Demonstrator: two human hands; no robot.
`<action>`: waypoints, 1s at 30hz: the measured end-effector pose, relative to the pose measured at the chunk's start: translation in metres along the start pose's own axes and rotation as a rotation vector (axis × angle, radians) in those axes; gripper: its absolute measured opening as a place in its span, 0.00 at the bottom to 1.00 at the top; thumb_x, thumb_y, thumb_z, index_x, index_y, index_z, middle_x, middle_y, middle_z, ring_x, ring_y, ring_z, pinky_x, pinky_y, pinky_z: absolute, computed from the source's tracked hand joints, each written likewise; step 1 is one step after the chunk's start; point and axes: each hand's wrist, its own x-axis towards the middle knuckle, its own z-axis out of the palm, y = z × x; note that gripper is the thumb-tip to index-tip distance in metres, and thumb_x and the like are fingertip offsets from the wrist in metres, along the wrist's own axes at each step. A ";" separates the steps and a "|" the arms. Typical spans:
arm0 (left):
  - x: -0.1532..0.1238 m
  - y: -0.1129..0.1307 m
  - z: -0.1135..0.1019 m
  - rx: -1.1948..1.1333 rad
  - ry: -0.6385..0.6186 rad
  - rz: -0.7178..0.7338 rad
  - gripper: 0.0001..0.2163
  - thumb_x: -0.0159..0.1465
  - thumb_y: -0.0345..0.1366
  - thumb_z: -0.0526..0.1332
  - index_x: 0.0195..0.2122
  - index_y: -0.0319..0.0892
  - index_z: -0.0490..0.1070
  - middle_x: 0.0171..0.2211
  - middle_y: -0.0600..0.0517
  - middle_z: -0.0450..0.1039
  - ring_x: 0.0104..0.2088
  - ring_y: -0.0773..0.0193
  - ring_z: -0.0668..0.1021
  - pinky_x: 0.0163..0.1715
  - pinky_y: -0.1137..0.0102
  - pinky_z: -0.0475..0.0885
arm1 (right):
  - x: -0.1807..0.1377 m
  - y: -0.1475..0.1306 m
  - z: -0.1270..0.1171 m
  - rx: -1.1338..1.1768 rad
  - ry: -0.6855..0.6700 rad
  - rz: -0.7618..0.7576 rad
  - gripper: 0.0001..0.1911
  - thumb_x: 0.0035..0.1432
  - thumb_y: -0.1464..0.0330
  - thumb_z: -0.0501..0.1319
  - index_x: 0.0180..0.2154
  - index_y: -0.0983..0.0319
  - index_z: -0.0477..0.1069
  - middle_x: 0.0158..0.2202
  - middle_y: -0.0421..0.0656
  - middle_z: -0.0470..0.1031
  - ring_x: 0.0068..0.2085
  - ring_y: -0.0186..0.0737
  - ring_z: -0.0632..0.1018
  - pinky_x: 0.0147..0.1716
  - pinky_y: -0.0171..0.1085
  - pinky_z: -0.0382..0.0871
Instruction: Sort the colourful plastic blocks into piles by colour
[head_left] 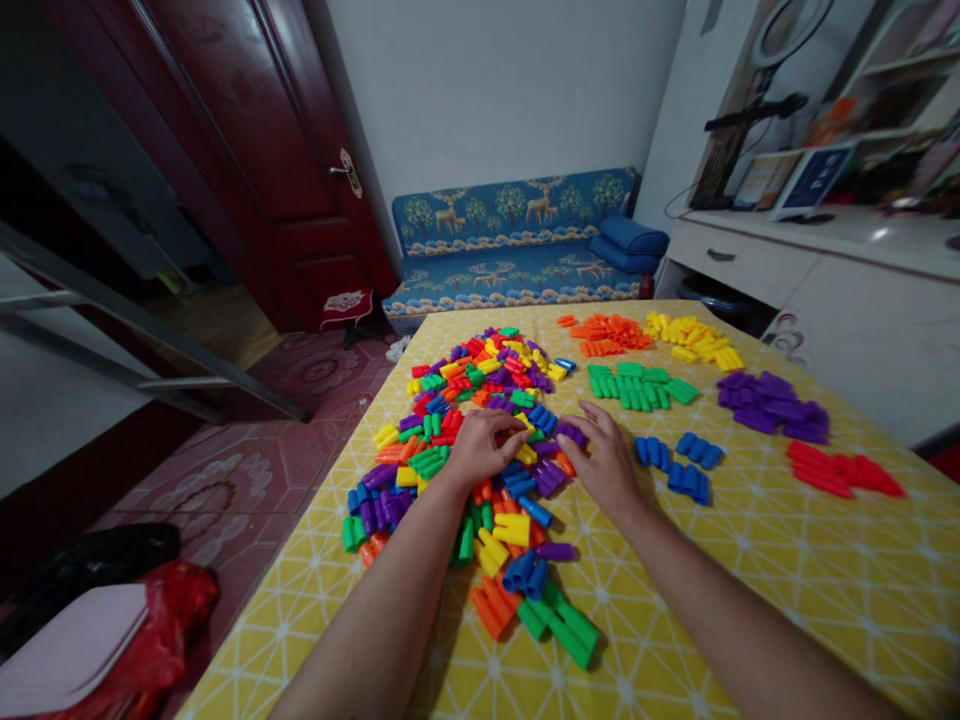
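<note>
A mixed pile of plastic building blocks (431,462) in several colours spreads over the left half of the table, each block made of joined tubes. My left hand (484,445) rests over the middle of this pile with curled fingers; whatever lies under the fingertips is hidden. At the pile's right edge, my right hand (602,462) pinches a purple block (572,433) between thumb and fingers. Right of that hand lie blue blocks (688,482). Single-colour groups stand beyond: green blocks (637,388), orange blocks (606,332), yellow blocks (694,338), purple blocks (772,405) and red blocks (844,470).
A yellow patterned cloth (675,600) covers the table. Behind it stands a blue sofa (510,270) with deer prints. A white cabinet (847,320) is at the right, a dark red door (277,150) at the back left, and a small stool (349,308) near the sofa.
</note>
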 end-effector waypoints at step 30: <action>0.000 -0.009 0.007 0.010 0.092 -0.055 0.13 0.69 0.37 0.56 0.34 0.40 0.78 0.28 0.50 0.77 0.29 0.66 0.75 0.30 0.73 0.64 | -0.025 -0.071 -0.024 -0.099 -0.188 -0.457 0.08 0.60 0.73 0.58 0.40 0.60 0.74 0.42 0.46 0.75 0.44 0.43 0.75 0.45 0.43 0.70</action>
